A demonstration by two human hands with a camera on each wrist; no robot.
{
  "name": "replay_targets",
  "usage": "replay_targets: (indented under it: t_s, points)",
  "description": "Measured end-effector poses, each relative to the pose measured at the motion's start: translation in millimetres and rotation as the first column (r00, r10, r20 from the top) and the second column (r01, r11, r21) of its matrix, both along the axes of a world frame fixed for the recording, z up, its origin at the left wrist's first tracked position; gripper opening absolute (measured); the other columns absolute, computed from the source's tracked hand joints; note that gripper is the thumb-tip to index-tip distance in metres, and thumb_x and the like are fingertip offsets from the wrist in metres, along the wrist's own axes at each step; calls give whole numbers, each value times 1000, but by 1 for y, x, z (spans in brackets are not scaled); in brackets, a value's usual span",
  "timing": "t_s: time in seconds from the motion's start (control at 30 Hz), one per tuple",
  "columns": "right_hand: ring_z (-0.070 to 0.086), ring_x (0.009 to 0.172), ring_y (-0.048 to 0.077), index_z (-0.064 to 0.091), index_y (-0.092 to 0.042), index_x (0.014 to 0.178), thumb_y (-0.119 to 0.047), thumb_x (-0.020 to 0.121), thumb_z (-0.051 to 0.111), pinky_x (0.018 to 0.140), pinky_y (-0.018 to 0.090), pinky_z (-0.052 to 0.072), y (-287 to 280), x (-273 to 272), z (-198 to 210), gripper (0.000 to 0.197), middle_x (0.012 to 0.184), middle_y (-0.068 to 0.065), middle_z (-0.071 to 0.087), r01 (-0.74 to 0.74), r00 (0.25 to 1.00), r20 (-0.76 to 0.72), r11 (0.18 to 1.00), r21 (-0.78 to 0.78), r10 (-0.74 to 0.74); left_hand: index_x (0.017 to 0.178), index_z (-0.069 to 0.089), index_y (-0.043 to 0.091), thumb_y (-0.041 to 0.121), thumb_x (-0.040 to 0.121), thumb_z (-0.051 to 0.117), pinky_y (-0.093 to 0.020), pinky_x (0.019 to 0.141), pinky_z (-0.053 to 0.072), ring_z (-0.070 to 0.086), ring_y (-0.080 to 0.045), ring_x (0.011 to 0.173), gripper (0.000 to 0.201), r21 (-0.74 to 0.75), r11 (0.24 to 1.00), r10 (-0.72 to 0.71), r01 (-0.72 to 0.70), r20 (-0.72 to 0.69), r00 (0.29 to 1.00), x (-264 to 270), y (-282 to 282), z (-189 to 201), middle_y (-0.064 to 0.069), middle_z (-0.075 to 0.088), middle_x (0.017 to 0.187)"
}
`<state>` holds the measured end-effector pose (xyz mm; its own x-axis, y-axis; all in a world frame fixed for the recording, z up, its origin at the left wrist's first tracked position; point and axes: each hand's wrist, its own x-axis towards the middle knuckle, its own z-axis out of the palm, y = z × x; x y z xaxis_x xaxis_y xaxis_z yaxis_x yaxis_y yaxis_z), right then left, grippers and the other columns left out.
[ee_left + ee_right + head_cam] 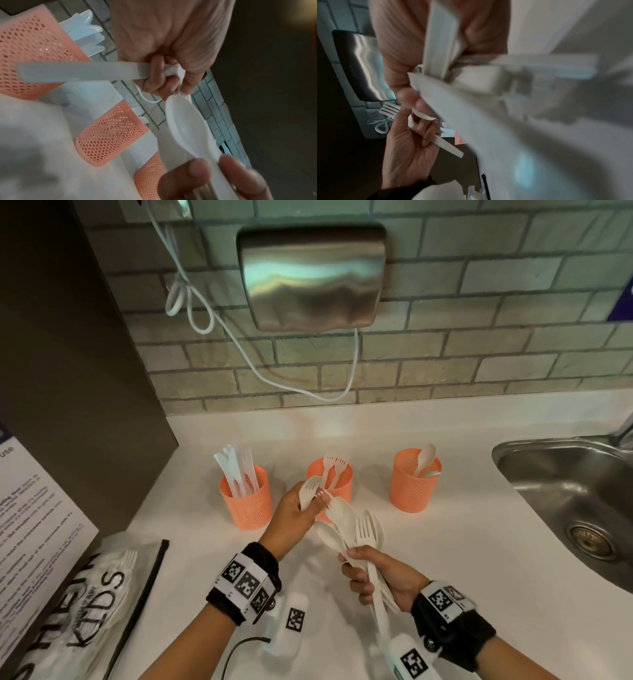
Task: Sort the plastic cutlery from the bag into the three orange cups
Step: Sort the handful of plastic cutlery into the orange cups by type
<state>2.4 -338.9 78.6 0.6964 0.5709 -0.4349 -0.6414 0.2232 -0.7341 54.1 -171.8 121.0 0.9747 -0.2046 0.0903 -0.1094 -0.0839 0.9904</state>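
Three orange mesh cups stand in a row on the white counter. The left cup (246,503) holds knives, the middle cup (339,486) forks, the right cup (415,484) spoons. My left hand (313,505) pinches a single white fork (309,487) just in front of the middle cup; its handle (77,71) crosses the left wrist view. My right hand (354,570) grips a fanned bundle of spoons and forks (356,529) by the handles, lower and to the right. The printed plastic bag (85,604) lies at the lower left with forks inside.
A steel sink (575,491) is set into the counter at the right. A metal dispenser (311,275) with a looped white cable (191,302) hangs on the tiled wall behind the cups. A dark cabinet side (68,371) bounds the left.
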Motion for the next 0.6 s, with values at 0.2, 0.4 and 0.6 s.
replay_targets:
  t_s: [0.2,0.4,0.6]
  points:
    - [35,36,6,53,-15,82,-30,61,68,39,18,34,3,-1,1,30,48,-7,41,50,999,19,998,-27,-49,79,57,15,11,86,64,-12,37,25,33,0,36,10,-4,1000,-11,11,-138,990,-5,-1,-10,11,45,50]
    - [34,36,8,52,-14,80,-27,60,68,39,19,32,7,-3,2,29,47,-5,40,107,991,91,987,-121,-97,76,55,15,10,91,56,-7,37,30,42,2,38,17,-65,989,126,-134,-123,984,0,-3,0,12,53,44]
    - [31,34,8,50,-13,78,-4,90,49,38,17,28,11,-5,0,15,46,-5,37,253,957,212,925,-283,-197,72,50,15,20,97,45,-18,41,32,43,-1,36,26,-335,813,407,-477,-259,876,30,19,12,6,61,47]
